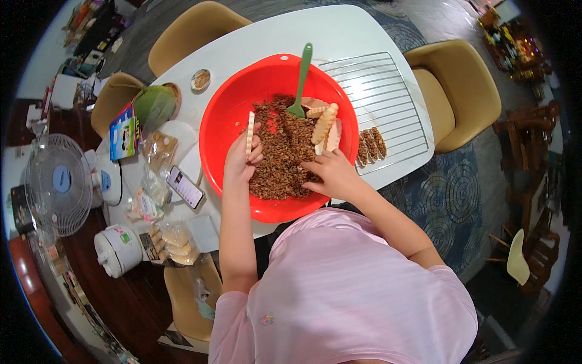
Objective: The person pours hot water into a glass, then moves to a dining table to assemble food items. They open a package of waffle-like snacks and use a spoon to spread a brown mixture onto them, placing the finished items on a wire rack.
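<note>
In my left hand [242,160] I hold a pale, thin strip with a scalloped edge [250,134] upright, pinched between thumb and fingers. It is over the left side of a wide red basin [225,100]. A brown, crumbly grain mixture [276,167] covers much of the basin's bottom. My right hand [333,174] reaches in from the lower right, thumb and fingers apart, with fingertips at the mixture. Just beyond it, several pale wavy-edged pieces [325,125] lie against the right wall. A green spatula [302,79] leans on the far rim, its blade in the mixture.
Right of the basin is a wire rack [379,91] with several brown, wavy pieces [371,146] on its near end. To the left are a phone [185,187], bagged food [177,241], a green round fruit [154,107] and a small dish [200,79]. Chairs [454,94] surround the white table [345,27].
</note>
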{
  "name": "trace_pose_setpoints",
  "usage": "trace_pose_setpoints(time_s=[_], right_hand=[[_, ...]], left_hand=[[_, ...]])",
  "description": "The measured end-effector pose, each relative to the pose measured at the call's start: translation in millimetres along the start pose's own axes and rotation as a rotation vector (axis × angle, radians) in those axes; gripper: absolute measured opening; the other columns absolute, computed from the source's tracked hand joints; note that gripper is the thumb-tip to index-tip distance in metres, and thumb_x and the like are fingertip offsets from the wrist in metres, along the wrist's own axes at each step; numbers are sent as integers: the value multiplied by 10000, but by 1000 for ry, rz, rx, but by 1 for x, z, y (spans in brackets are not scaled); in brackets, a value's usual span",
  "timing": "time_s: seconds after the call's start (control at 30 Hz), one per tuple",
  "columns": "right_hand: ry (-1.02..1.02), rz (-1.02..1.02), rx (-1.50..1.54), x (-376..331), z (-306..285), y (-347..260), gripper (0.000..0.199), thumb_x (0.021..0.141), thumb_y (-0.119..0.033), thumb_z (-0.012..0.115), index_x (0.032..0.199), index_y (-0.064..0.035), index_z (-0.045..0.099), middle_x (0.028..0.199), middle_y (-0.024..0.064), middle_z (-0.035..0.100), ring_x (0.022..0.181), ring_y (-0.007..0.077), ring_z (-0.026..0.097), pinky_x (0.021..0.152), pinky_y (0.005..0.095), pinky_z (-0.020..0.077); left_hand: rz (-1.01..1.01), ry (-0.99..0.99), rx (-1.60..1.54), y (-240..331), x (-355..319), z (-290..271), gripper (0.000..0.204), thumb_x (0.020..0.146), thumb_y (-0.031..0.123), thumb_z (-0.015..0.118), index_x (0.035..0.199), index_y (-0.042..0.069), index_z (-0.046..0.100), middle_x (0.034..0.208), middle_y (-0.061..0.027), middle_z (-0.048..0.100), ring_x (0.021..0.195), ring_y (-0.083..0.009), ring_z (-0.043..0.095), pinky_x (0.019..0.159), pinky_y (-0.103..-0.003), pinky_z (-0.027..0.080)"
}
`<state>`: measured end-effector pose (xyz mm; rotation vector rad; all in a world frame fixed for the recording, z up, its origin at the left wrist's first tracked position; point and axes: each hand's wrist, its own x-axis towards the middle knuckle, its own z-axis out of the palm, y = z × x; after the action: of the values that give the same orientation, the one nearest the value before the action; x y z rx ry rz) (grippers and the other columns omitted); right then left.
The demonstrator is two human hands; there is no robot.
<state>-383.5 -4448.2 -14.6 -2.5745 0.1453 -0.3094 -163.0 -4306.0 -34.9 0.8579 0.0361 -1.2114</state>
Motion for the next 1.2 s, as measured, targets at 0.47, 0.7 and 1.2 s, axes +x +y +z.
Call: trace_pose_setpoints(time_s=[0.47, 0.7, 1.2], right_hand=[[-61, -55, 236, 54, 54, 13, 116, 770, -119, 601, 775, -4, 611, 741, 169, 597, 737, 352, 597, 672, 447, 478], [139, 155, 156, 128, 35, 38, 157, 834, -150, 567, 830, -5, 628, 685, 198, 613, 658, 369, 608, 606, 448, 482], [-530, 729, 855, 122, 67, 50, 206, 913, -165, 504, 931, -22, 652, 754, 49, 673, 462, 74, 470, 382, 233, 321]], left_hand=[[174, 171, -3, -3, -75, -17, 376, 991, 320, 357, 1191, 33, 494, 738, -34, 506, 488, -80, 417, 405, -204, 320], [250, 299, 50, -12, -97, -35, 394, 997, 295, 343, 1230, 1, 467, 969, -101, 580, 754, -198, 602, 548, -307, 462], [353, 222, -13, -11, -111, -31, 386, 955, 138, 490, 1304, -4, 406, 1216, -132, 521, 1095, -291, 568, 879, -433, 537]])
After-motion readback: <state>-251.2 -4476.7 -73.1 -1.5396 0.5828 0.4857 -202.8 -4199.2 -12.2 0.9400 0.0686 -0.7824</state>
